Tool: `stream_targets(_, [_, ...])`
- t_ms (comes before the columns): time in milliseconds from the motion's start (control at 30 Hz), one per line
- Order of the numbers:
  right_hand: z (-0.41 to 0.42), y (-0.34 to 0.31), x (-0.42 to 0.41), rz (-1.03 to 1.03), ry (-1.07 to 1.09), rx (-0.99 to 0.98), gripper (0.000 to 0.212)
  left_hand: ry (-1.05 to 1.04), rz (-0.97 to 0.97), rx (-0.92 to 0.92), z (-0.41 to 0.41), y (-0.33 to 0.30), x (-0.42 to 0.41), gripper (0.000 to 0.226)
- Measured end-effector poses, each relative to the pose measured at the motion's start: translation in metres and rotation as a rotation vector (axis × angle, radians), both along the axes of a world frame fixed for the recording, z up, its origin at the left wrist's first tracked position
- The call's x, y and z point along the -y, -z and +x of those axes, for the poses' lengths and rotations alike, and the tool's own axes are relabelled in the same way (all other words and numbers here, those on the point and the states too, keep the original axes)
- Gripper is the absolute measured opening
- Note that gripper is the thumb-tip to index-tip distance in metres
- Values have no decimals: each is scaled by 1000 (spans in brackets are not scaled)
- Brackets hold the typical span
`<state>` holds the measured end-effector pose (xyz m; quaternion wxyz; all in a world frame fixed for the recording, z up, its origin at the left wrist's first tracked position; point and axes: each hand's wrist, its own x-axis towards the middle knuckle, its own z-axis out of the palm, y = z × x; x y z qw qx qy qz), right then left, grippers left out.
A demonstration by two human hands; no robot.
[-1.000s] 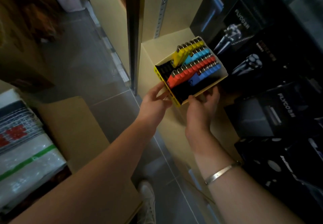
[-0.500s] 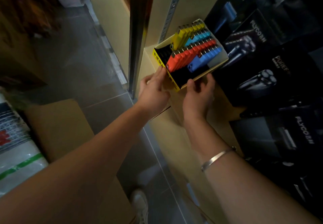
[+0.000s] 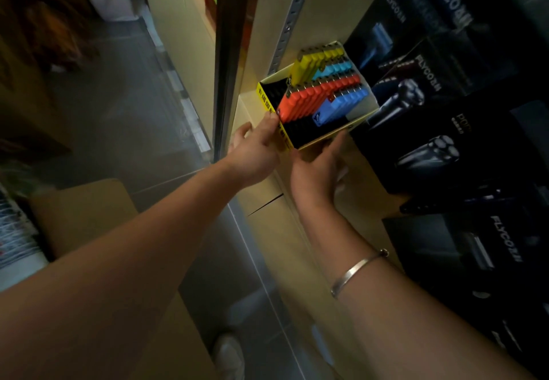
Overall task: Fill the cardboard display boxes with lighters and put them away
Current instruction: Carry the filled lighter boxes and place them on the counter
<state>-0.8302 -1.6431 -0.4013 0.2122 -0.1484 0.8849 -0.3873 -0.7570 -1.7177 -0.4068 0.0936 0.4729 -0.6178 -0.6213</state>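
Tan shelf [image 3: 365, 183] (dim) under display box [image 3: 361, 111] and black shaver boxes [image 3: 445, 148].

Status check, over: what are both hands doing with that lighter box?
Left hand presses yellow cardboard display box front. Right hand supports its underside. Coloured lighters inside; some slots empty. Black shaver boxes tight alongside.
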Motion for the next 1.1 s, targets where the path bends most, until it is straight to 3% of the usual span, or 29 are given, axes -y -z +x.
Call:
stream_targets(300, [12,-35,-13,-15,62,93,79,23,-168,76,29,-28,-5,70])
stream_targets(433, [48,-74,-27,-23,-16,106,45,-70,-94,66,73,-60,-21,55])
stream_targets(500, [72,-99,-36,-5,-73,143,39,-73,-73,34,100,-79,-32,47])
stream_targets(667, [129,-164,-69,25,-297,197,11,-54,-166,87,169,-147,-77,43])
stream_targets(767, [162,-198,-97,33,-450,247,21,-74,-257,161,204,-187,-112,35])
stream_targets(867, [189,-225,-131,24,-581,286,17,-86,-269,178,237,-218,-150,33])
stream_targets(1100, [236,-254,-216,198,-801,262,19,-224,-97,147,311,-246,-253,32])
